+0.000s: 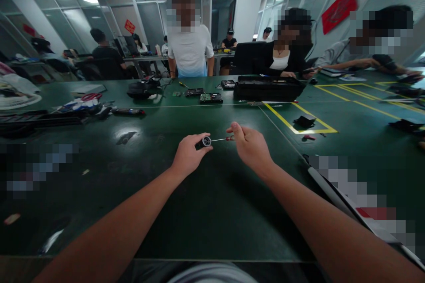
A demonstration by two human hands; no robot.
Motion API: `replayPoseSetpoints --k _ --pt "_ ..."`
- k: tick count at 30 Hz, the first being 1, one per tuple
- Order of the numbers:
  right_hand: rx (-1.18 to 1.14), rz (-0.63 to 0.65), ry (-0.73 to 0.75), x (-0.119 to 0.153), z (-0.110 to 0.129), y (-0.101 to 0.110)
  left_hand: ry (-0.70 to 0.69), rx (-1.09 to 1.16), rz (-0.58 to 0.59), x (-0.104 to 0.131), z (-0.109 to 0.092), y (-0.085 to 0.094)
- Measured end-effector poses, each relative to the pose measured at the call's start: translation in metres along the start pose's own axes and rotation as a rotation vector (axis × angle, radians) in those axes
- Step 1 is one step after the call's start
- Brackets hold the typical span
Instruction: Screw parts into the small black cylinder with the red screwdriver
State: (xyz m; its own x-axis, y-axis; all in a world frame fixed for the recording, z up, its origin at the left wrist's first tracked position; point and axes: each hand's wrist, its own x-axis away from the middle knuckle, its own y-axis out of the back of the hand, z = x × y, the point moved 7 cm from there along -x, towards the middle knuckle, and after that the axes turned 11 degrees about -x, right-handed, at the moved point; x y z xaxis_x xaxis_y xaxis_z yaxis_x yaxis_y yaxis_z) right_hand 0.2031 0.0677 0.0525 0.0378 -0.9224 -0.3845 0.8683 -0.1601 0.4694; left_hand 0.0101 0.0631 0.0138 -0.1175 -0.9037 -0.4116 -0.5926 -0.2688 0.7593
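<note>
My left hand [190, 154] is closed around a small dark cylinder [206, 141] whose round, silver-rimmed end faces me. A screwdriver [219, 140] with a thin metal shaft and a reddish handle reaches from my right hand [249, 146] toward that cylinder. The fingers of my right hand are closed on the handle, which they partly cover. The shaft's tip is at the cylinder's right side; whether it touches cannot be made out. Both hands are above the green table [212, 212].
Circuit boards [211, 98] and a long black case [268, 88] lie farther back. At the left are tools and cables [86, 104]. A black piece [304, 121] lies inside yellow tape. A flat pale-edged object [335, 194] is beside my right forearm. Several people are beyond the table.
</note>
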Motion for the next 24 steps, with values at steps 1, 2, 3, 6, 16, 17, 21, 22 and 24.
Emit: replayPoseSetpoints --k 1,2,3,6,16,17,21,22,24 --pt "-0.006 -0.005 0.012 -0.001 0.001 0.0 -0.004 -0.004 0.006 0.0 -0.001 -0.001" --pt "-0.012 -0.013 0.028 -0.001 0.002 0.001 -0.01 -0.008 0.014 0.0 -0.002 -0.002" --pt "-0.021 -0.022 0.045 -0.002 0.003 0.001 -0.021 -0.013 0.023 0.001 -0.003 -0.003" --pt "-0.051 -0.04 0.074 -0.002 0.006 0.003 -0.067 -0.019 0.043 0.002 -0.008 -0.006" --pt "-0.123 0.067 0.12 0.007 0.016 -0.004 -0.005 0.004 0.018 0.001 -0.002 -0.002" --pt "-0.13 0.071 0.135 0.007 0.017 -0.004 -0.001 0.007 0.018 0.001 -0.001 -0.001" --pt "-0.155 0.059 0.172 0.009 0.02 -0.004 0.004 0.031 0.025 0.001 -0.002 -0.001" --pt "-0.16 0.054 0.166 0.009 0.02 -0.004 0.0 0.035 0.027 0.001 -0.003 -0.001" --pt "-0.162 0.041 0.138 0.009 0.02 -0.002 -0.013 0.039 0.032 0.001 -0.005 -0.001"
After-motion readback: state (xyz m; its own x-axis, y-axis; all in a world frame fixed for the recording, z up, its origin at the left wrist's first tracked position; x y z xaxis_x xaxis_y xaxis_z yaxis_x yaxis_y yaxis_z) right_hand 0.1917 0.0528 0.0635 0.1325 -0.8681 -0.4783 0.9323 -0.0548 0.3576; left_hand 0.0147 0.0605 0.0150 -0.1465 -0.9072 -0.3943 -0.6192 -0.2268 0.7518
